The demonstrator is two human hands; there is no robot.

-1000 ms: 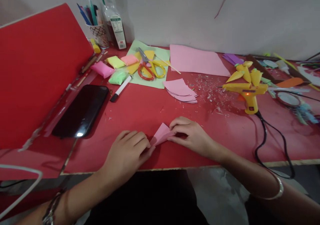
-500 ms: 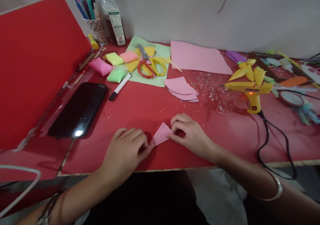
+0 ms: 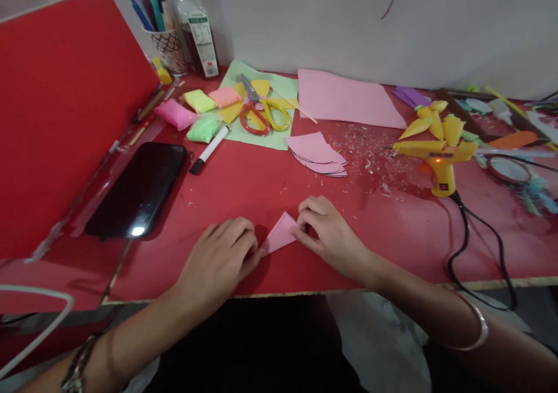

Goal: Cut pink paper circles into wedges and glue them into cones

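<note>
Between my hands, close to the table's front edge, lies a small pink paper piece shaped like a narrow cone or wedge. My left hand pinches its pointed left end, fingers curled. At the wider right end, my right hand grips the paper between thumb and curled fingers. Just beyond the hands rests a stack of pink fan-shaped paper pieces with dark outlined curved edges. A yellow glue gun, its orange light glowing, lies on its side to the right.
A black phone and a marker lie left. Scissors rest on green paper, near small colored clay packets. Pink sheets are at the back, yellow paper cones at right. A cord hangs over the front edge.
My right thumb has shifted slightly on the paper and my left fingers have drawn in a little. Both hands stay on the pink paper piece.
</note>
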